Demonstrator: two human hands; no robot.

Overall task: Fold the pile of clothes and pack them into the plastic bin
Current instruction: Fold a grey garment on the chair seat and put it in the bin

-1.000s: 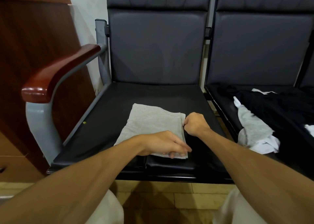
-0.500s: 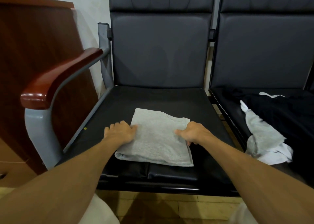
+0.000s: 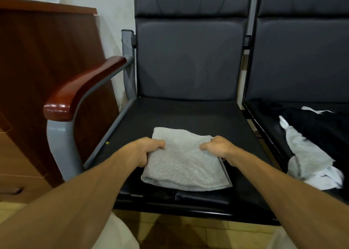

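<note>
Grey cloth (image 3: 184, 163), folded into a thick rectangle, lies on the front half of the black chair seat (image 3: 188, 114). The left hand (image 3: 149, 148) grips its left edge, and the right hand (image 3: 219, 147) grips its right edge, thumbs on top. A pile of clothes (image 3: 311, 154), black, grey and white, sits on the next seat to the right. A wooden armrest (image 3: 85, 86) rises left of the seat.

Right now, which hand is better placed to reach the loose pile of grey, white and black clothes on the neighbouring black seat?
Right. The right hand grips the folded grey cloth on the side nearest the loose pile of clothes; the left hand grips the opposite side and would have to cross over.
</note>
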